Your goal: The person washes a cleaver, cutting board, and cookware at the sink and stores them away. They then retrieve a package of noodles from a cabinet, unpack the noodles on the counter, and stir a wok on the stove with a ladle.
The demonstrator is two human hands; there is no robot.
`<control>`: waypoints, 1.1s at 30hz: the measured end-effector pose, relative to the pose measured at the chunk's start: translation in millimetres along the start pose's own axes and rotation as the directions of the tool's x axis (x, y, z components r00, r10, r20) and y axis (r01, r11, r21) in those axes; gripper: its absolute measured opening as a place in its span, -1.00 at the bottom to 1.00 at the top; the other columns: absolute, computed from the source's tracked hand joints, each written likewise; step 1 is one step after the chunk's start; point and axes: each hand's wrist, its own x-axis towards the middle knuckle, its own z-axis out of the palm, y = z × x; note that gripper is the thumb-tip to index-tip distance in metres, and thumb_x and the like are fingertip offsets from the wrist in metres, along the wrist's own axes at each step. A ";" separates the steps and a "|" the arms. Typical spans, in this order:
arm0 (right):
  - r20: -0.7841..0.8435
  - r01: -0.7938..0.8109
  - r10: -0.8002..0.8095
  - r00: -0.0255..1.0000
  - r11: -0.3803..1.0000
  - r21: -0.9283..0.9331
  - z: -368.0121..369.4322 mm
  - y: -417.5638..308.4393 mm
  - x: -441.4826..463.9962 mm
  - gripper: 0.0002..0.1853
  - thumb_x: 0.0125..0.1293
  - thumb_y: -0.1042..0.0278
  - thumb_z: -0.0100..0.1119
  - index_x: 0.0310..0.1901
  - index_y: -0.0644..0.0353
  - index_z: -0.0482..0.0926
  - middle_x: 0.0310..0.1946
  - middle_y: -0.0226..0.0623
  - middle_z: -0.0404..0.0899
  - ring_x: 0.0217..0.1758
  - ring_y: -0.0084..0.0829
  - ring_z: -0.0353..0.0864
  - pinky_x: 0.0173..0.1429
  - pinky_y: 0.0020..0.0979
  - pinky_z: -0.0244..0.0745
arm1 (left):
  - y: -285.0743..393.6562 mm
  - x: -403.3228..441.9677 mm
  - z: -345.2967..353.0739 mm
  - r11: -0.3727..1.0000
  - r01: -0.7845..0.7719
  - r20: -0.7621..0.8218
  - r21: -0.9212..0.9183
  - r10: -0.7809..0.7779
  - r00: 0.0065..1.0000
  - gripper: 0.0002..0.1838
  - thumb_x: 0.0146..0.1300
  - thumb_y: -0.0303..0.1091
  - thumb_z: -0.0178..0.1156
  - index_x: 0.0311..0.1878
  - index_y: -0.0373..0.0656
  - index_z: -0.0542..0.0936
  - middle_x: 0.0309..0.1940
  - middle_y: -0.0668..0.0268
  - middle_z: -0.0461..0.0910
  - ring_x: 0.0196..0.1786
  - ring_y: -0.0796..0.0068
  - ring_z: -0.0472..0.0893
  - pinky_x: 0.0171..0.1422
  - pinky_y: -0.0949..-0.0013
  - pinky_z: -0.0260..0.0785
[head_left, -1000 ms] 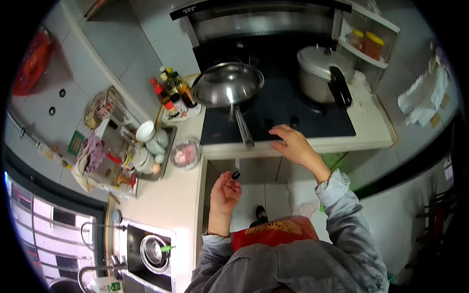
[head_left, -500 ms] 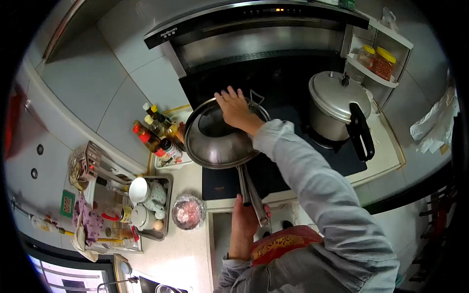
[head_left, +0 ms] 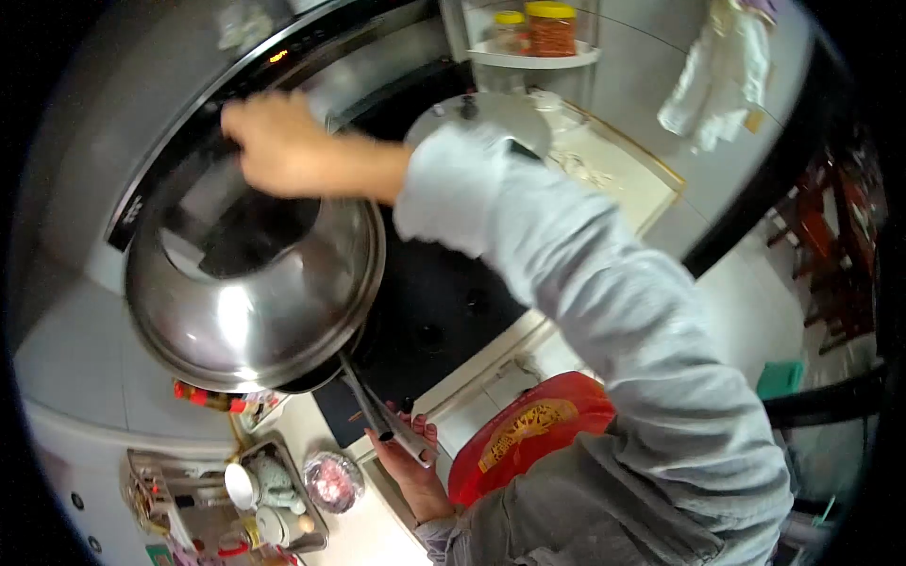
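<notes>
A shiny domed metal lid [head_left: 302, 302] hangs tilted above a wok [head_left: 357, 344], most of which it hides. My right hand [head_left: 283, 146], closed and slightly blurred, grips the lid's knob at the top; the knob itself is covered by my fingers. Lower down, my left hand [head_left: 408, 472] is wrapped from beneath around the wok's metal handle [head_left: 359, 387]. A second long metal handle [head_left: 406, 434] runs beside it, and what it belongs to is hidden. The wok stands on a black cooktop [head_left: 444, 292].
Behind my right forearm is a pressure cooker [head_left: 510, 118]. A bowl of pink minced meat [head_left: 333, 481] stands on the counter, near a tray [head_left: 316, 542] with cups and eggs. Sauce bottles [head_left: 212, 396] are partly hidden by the lid. Jars [head_left: 550, 28] stand on a corner shelf.
My right hand has gone from lying spread on the lid to gripping its knob. The lid has come up off the wok toward me. The view has turned and shifted.
</notes>
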 end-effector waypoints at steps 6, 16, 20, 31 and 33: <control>-0.077 -0.128 0.210 0.975 0.808 0.575 -200.0 120.1 -14.6 -0.70 0.04 0.51 0.10 -0.13 0.29 0.43 -0.35 -0.22 0.53 -0.35 -0.36 0.53 -0.29 -0.39 0.43 | -54.9 22.2 -34.9 0.931 0.366 0.067 0.017 -0.366 0.928 -0.50 0.22 0.12 -0.02 0.02 -0.08 0.41 -0.20 0.27 0.54 -0.26 0.30 0.56 -0.23 0.25 0.39; -0.332 -0.805 0.797 0.504 0.573 0.152 -315.6 388.6 -273.4 -0.68 0.07 0.10 0.25 -0.33 0.22 0.55 -0.47 -0.43 0.48 -0.39 -0.54 0.39 -0.28 -0.47 0.29 | -179.0 59.3 53.8 0.869 0.377 -0.098 0.321 -0.365 0.926 -0.61 0.26 0.00 -0.02 -0.02 -0.08 0.45 -0.28 0.32 0.51 -0.30 0.32 0.51 -0.20 0.26 0.36; -0.327 -0.703 0.910 0.255 0.407 0.583 -308.2 466.6 -360.1 -0.72 0.04 0.19 0.31 -0.38 0.26 0.56 -0.46 -0.49 0.49 -0.40 -0.62 0.38 -0.28 -0.53 0.29 | -249.8 78.3 87.3 0.822 0.463 -0.122 0.333 -0.449 0.885 -0.65 0.27 -0.05 -0.01 -0.02 -0.07 0.44 -0.31 0.34 0.50 -0.27 0.33 0.50 -0.18 0.31 0.34; -0.052 -0.646 0.972 0.228 0.191 0.739 -288.2 560.1 -428.3 -0.69 0.14 0.12 0.20 -0.22 0.18 0.50 -0.41 -0.44 0.47 -0.37 -0.56 0.40 -0.25 -0.51 0.30 | -317.9 100.6 132.0 0.823 0.505 -0.176 0.259 -0.474 0.863 -0.68 0.24 -0.19 0.05 0.01 -0.09 0.41 -0.27 0.29 0.53 -0.31 0.31 0.53 -0.26 0.33 0.37; -0.113 -0.636 0.946 0.305 0.290 0.715 -278.8 573.0 -434.3 -0.74 0.17 0.14 0.16 -0.35 0.18 0.50 -0.54 -0.44 0.41 -0.46 -0.55 0.36 -0.29 -0.53 0.25 | -324.8 105.8 137.0 0.826 0.508 -0.198 0.245 -0.471 0.860 -0.68 0.22 -0.21 0.08 0.00 -0.10 0.42 -0.29 0.29 0.53 -0.32 0.31 0.53 -0.27 0.34 0.38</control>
